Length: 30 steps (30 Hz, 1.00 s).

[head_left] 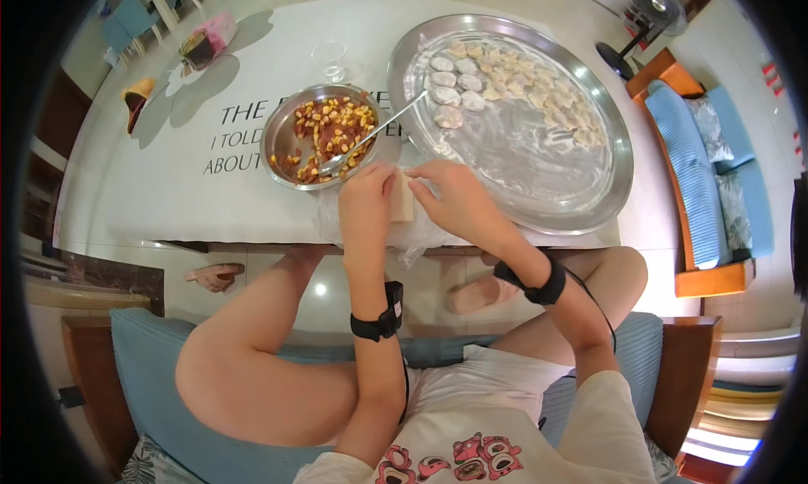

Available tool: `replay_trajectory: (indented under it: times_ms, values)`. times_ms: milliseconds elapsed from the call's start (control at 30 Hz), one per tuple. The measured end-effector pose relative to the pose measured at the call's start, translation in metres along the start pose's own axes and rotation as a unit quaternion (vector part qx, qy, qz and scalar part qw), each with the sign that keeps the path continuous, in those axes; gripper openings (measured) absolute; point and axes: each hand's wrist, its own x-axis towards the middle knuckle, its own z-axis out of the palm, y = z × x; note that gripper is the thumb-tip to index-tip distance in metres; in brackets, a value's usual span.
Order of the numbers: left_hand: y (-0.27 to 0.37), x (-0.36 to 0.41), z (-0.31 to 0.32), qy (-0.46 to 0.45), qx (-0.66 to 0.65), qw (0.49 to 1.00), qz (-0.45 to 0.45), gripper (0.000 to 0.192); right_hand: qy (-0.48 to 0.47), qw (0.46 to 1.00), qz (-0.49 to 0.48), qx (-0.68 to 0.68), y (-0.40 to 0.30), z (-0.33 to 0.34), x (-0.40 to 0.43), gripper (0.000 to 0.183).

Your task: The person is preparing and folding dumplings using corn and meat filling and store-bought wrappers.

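Note:
My left hand (368, 192) and my right hand (445, 192) meet at the far end of a pale stack of what look like dough wrappers (402, 200). The stack lies on a clear plastic bag (413, 239) at the table's near edge. Both hands have bent fingers; whether they pinch a wrapper is too small to tell. Beyond my left hand, a steel bowl (270, 162) holds reddish filling with corn kernels (341, 121). A metal spoon (392, 119) rests in it, its handle reaching the tray rim. On the round metal tray (622, 168) are floured dough rounds (445, 97) and many folded dumplings (536, 86).
A clear plastic cup or lid (330, 55) stands beyond the bowl. A dark potted plant or jar (198, 48) and a pink box (221, 29) are at the far left. The printed tablecloth (164, 200) covers the table. A standing fan (656, 5) is at far right.

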Motion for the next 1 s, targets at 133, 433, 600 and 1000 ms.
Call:
replay_trajectory:
  times_ms: [133, 433, 600, 1000]
  values:
    - [0.000, 0.001, -0.004, -0.010, -0.007, 1.000, -0.007, 0.013, 0.084, 0.996, -0.030, -0.011, 0.005, 0.025, 0.000, 0.020]
    - [-0.008, 0.002, -0.003, -0.014, -0.005, 1.000, 0.011, 0.013, 0.121, 0.992, -0.039, -0.016, 0.020, 0.050, -0.001, 0.016]
    - [-0.002, 0.002, -0.007, -0.022, -0.010, 1.000, -0.004, 0.014, 0.146, 0.987, -0.033, -0.056, 0.016, 0.053, 0.000, 0.010]
    - [0.018, 0.006, -0.043, 0.037, -0.081, 0.990, -0.109, 0.015, 0.178, 0.946, -0.161, -0.218, 0.025, 0.054, 0.008, 0.012]
